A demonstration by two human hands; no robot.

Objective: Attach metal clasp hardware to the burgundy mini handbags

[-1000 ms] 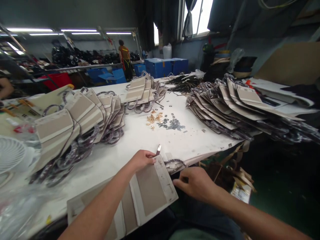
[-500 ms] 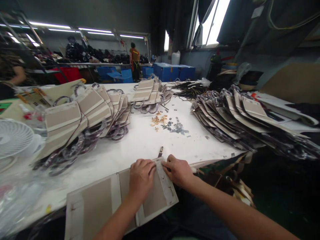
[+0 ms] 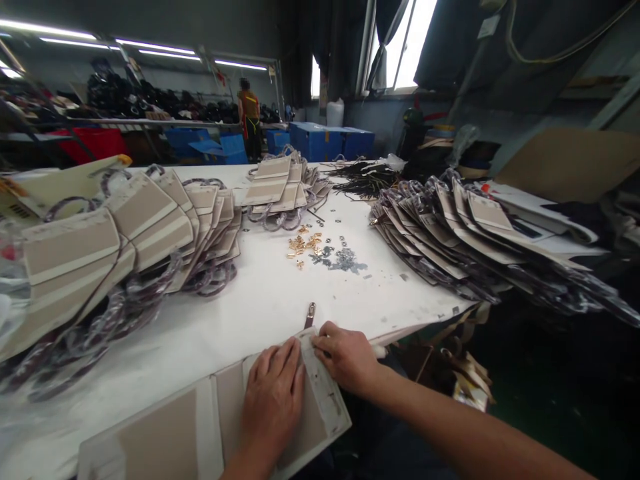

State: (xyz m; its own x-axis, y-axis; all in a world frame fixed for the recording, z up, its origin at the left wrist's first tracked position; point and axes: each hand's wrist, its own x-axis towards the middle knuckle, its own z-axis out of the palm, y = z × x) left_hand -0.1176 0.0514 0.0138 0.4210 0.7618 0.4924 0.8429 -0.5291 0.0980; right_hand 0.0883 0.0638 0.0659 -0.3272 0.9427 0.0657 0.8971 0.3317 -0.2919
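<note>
A beige and white flat panel (image 3: 165, 427) lies tilted across the table's near edge. My left hand (image 3: 274, 393) rests flat on it, fingers stretched toward its far edge. At the panel's far right corner, my right hand (image 3: 345, 357) has its fingers bent and pressed together on the edge; whatever they may pinch is hidden. A dark strap with a metal clasp (image 3: 311, 315) sticks out beyond the panel's far edge. Farther back on the white table (image 3: 270, 287) are gold fittings (image 3: 306, 245) and small grey metal plates (image 3: 343, 259).
Stacked panels with wrapped handles stand at the left (image 3: 75, 260), centre back (image 3: 275, 183) and right (image 3: 440, 227). Black straps (image 3: 365, 177) lie at the back. Beyond are blue boxes (image 3: 320, 141) and a standing person (image 3: 250, 117).
The view has turned right, so the stacks appear farther left. My left hand's fingers have spread flatter on the panel. My right hand stays at the panel's corner.
</note>
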